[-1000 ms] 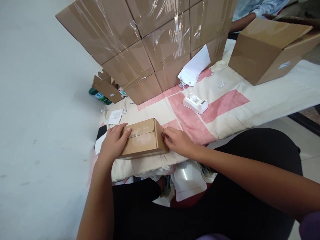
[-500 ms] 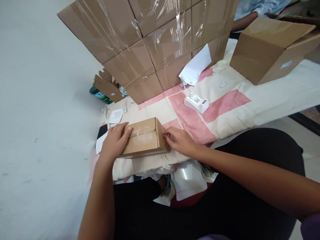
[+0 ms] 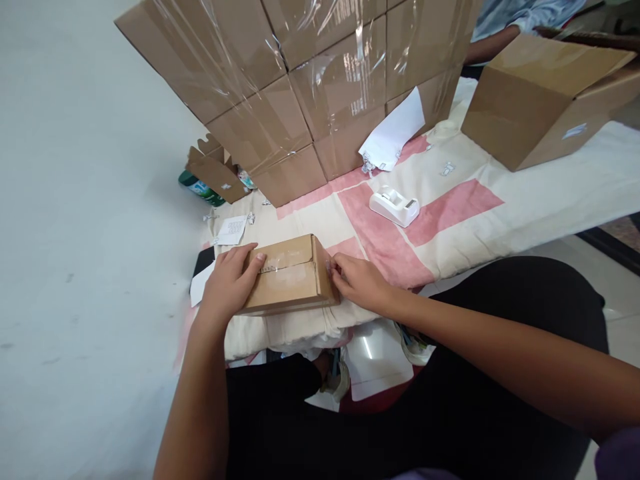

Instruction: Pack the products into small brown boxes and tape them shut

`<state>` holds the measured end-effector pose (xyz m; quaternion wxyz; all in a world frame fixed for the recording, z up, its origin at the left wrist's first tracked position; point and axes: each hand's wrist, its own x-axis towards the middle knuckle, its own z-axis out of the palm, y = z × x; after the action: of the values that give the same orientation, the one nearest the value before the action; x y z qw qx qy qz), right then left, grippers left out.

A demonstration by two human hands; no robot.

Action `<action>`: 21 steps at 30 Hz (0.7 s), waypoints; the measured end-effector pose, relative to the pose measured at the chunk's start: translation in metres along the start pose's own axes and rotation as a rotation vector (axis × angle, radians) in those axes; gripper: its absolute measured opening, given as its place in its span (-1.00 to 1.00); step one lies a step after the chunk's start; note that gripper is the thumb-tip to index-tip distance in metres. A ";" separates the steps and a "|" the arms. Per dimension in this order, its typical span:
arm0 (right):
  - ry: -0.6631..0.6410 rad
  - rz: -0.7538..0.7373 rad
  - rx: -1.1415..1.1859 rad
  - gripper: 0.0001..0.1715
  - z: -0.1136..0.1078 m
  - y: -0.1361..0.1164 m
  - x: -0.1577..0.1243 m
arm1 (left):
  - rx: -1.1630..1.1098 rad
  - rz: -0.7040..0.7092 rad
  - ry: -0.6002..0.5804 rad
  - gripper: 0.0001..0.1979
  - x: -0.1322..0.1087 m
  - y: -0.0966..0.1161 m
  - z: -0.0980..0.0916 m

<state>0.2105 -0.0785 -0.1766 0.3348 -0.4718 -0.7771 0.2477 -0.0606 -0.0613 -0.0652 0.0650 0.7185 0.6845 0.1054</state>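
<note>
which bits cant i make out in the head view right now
All in the head view:
Contents of the small box: hidden by its closed flaps.
Its left end: covered by the left hand.
Whatever the right hand may be pinching: too small, partly covered by that hand.
Print on the small sheet: too small to read.
Top of the wrapped stack: cut off by the upper edge.
</note>
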 end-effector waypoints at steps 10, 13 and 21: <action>0.054 0.058 0.220 -0.79 0.000 -0.002 -0.001 | -0.007 -0.005 -0.005 -0.35 0.000 0.002 -0.001; 0.063 0.071 0.238 -0.78 -0.001 -0.005 -0.001 | -0.005 -0.013 -0.007 -0.34 0.000 0.003 -0.001; 0.086 0.077 0.238 -0.73 0.001 -0.005 -0.001 | 0.005 0.007 0.002 -0.33 0.001 -0.001 0.001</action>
<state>0.2078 -0.0816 -0.1743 0.4118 -0.4684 -0.7085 0.3303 -0.0616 -0.0599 -0.0667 0.0620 0.7210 0.6822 0.1044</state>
